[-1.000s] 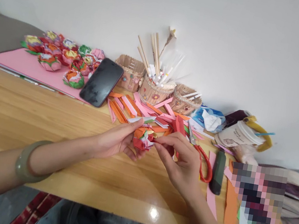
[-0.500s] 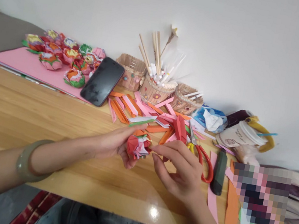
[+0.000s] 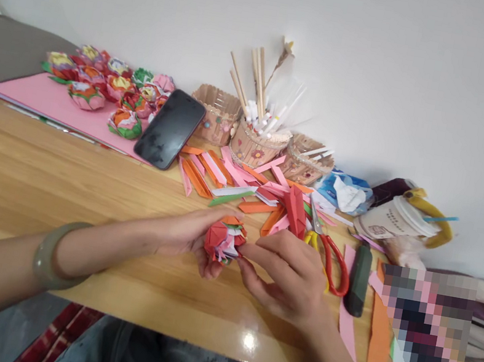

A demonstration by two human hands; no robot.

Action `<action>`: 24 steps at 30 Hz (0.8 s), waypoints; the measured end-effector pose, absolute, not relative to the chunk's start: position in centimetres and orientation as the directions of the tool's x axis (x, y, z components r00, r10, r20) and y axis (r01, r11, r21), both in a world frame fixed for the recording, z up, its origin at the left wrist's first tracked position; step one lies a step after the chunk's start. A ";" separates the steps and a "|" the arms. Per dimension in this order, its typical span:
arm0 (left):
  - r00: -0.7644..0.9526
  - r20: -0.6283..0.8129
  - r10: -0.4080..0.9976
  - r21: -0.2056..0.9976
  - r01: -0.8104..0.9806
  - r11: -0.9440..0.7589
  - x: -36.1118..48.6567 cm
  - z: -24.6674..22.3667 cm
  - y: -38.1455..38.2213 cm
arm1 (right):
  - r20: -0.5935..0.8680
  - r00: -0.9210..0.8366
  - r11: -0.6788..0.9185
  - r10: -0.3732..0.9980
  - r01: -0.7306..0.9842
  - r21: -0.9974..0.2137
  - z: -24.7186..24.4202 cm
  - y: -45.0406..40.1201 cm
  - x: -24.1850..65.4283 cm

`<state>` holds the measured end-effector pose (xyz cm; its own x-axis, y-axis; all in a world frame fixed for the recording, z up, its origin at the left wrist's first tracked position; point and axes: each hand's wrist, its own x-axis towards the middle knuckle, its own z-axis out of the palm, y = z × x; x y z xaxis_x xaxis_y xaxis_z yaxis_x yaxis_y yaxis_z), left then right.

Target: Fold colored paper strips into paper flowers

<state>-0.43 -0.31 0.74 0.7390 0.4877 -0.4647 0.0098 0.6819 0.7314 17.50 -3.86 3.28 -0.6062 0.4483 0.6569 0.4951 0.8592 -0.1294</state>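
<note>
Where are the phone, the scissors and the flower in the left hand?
Phone (image 3: 170, 129): head view, middle of its dark screen.
Scissors (image 3: 326, 241): head view, red handle near the blades.
Flower (image 3: 224, 241): head view, on its petals.

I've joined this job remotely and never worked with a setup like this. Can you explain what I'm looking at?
There is no machine here: you see a person's two bare hands. Every picture comes from one camera worn on the head, looking forward and down.

The left hand holds a red, orange and white folded-paper flower. The right hand has its fingers at the flower's edge; whether they pinch it is too small to tell.

On the light wooden table lie folded coloured paper pieces, red-handled metal scissors and a long dark green tool. Further back are a black-screened phone, multicoloured paper flowers and a decorated wooden basket holding sticks.
</note>
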 end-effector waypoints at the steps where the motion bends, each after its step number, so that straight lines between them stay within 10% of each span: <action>1: 0.737 -0.466 0.489 0.729 0.006 0.685 -0.4 0.7 -0.3 | 0.652 -0.607 0.857 0.454 0.497 -0.135 3.2 -3.8 17.5; 11: 0.756 -0.317 0.573 0.780 -0.136 0.611 -0.5 0.9 -0.1 | 0.625 -0.550 0.814 0.555 0.515 -0.269 2.7 -3.7 17.5; 19: 0.619 -0.161 0.769 0.882 -0.260 0.393 -0.2 0.7 -0.6 | 0.507 -0.271 0.562 0.818 0.560 -0.608 3.2 -3.8 16.5; 24: 0.610 -0.149 0.778 0.911 -0.221 0.348 -0.1 0.7 -0.8 | 0.592 -0.259 0.602 0.763 0.616 -0.507 2.4 -3.9 16.4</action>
<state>-0.07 -0.81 0.74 0.6101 0.7781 -0.1494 -0.2207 0.3480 0.9111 16.40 -3.90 2.44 -0.2591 0.7634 0.5917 0.6160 0.6025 -0.5075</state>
